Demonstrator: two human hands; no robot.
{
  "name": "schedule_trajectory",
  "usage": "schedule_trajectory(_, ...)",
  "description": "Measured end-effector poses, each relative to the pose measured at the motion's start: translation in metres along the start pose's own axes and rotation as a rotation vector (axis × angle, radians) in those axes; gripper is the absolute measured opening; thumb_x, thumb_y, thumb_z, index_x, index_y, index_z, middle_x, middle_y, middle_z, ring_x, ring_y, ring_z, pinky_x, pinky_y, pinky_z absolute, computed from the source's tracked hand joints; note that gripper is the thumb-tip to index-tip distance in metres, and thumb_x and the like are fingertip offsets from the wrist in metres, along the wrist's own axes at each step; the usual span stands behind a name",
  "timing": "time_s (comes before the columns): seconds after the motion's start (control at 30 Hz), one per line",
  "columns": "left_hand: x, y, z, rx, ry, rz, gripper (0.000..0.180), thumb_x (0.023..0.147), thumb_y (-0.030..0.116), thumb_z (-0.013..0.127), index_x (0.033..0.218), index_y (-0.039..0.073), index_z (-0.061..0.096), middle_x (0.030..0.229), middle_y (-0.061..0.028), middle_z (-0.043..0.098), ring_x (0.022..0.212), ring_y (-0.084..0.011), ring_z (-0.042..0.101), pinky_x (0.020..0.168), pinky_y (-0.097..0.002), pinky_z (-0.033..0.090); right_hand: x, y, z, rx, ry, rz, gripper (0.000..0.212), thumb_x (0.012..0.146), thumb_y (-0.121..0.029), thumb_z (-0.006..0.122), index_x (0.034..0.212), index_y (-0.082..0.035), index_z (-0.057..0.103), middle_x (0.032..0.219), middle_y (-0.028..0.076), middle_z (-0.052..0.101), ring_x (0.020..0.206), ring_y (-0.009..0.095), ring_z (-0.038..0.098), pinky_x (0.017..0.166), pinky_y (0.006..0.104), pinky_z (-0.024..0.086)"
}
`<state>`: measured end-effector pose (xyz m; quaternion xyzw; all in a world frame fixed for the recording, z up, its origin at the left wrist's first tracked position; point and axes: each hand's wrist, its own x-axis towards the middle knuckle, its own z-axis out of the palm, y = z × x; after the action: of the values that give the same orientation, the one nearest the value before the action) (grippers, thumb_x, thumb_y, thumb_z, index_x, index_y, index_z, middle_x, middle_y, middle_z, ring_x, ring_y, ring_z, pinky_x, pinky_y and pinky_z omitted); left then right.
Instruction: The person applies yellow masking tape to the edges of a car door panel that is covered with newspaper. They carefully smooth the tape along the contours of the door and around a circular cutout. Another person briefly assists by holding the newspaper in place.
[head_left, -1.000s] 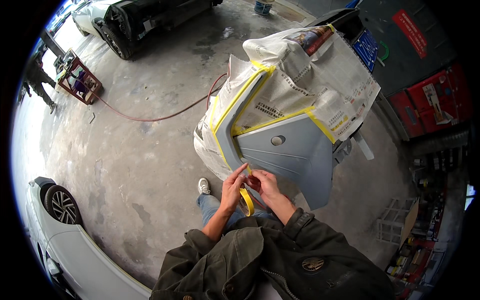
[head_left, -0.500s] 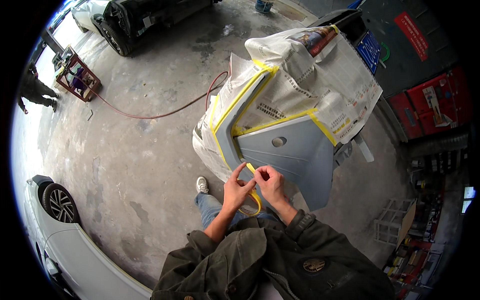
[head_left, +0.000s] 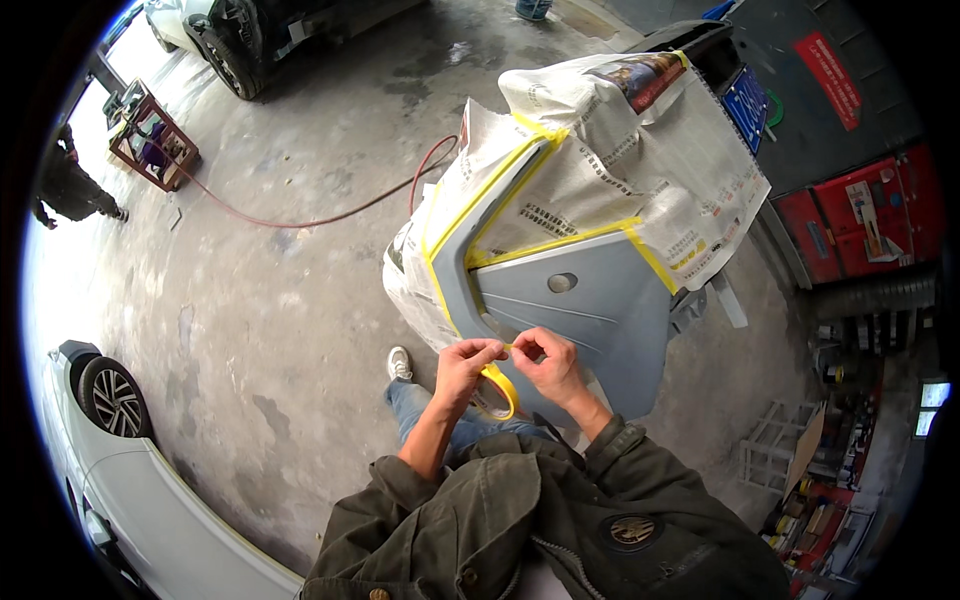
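Close to my body, my left hand [head_left: 462,370] pinches a strip of yellow masking tape, with the tape roll [head_left: 508,384] hanging just below its fingers. My right hand [head_left: 548,362] is closed on the same short strip at its other end, thumb against fingertips. Both hands are over the lower part of a grey bumper-like car panel [head_left: 600,285], apart from each other by a small gap. Newspaper sheets [head_left: 580,170] cover the panel's far and left parts. Yellow tape lines [head_left: 545,246] hold the paper along the panel's edges.
A red hose [head_left: 330,220] runs over the concrete floor to a red-framed cart [head_left: 150,140], where another person [head_left: 75,180] stands. White cars are at the lower left [head_left: 170,500] and upper left [head_left: 175,20]. Red cabinets [head_left: 850,220] and a pale rack [head_left: 780,445] stand right.
My left fingers, stretched out before, have closed into a pinch on the tape. The strip between my hands is drawn level, and the roll has swung round below my left hand.
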<state>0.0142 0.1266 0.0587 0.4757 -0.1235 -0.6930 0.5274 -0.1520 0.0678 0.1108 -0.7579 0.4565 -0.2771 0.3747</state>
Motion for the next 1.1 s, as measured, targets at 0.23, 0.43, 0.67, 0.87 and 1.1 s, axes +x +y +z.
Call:
schedule_trajectory(0.23,-0.003,0.006,0.010,-0.010,0.078,0.083,0.019,0.092,0.016,0.074,0.098,-0.002,0.075,0.089,-0.0052,0.074,0.076,-0.0075,0.062,0.067,-0.0225,0.048,0.000,0.001,0.008,0.219,0.023,0.271,0.033,0.086,-0.008,0.074,0.117,0.000,0.067,0.081,0.007,0.074,0.069,0.011,0.069,0.063,0.0263,0.055)
schedule_trajectory(0.43,0.000,0.001,0.004,-0.016,0.112,0.088,0.017,0.092,0.014,0.074,0.098,-0.002,0.075,0.088,-0.0049,0.074,0.076,-0.0073,0.064,0.065,-0.0216,0.048,-0.001,0.005,0.010,0.515,-0.032,0.484,0.051,0.089,-0.009,0.074,0.135,0.004,0.057,0.083,0.006,0.074,0.069,0.008,0.067,0.063,0.0232,0.056)
schedule_trajectory(0.67,0.002,-0.005,0.004,0.005,0.123,0.144,0.016,0.092,0.013,0.075,0.098,-0.002,0.075,0.086,-0.0033,0.074,0.072,-0.0055,0.061,0.061,-0.0203,0.046,0.002,-0.003,0.010,0.663,-0.080,0.633,0.031,0.092,-0.011,0.072,0.119,0.003,0.067,0.088,0.007,0.074,0.072,0.009,0.068,0.065,0.0239,0.057)
schedule_trajectory(0.87,0.002,-0.006,-0.001,0.041,0.101,0.126,0.019,0.091,0.015,0.076,0.098,-0.002,0.076,0.083,-0.0027,0.074,0.065,-0.0042,0.057,0.055,-0.0199,0.042,0.006,0.003,0.006,0.680,-0.145,0.632,0.017,0.094,-0.011,0.070,0.104,0.003,0.072,0.089,0.007,0.074,0.074,0.011,0.069,0.067,0.0253,0.058)
schedule_trajectory(1.1,-0.003,-0.002,-0.003,0.083,0.082,0.114,0.017,0.089,0.014,0.077,0.095,-0.002,0.076,0.083,-0.0042,0.074,0.062,-0.0049,0.057,0.053,-0.0200,0.041,0.017,0.004,-0.008,0.626,-0.258,0.621,0.016,0.093,-0.010,0.071,0.100,0.004,0.074,0.085,0.008,0.073,0.074,0.012,0.070,0.067,0.0258,0.058)
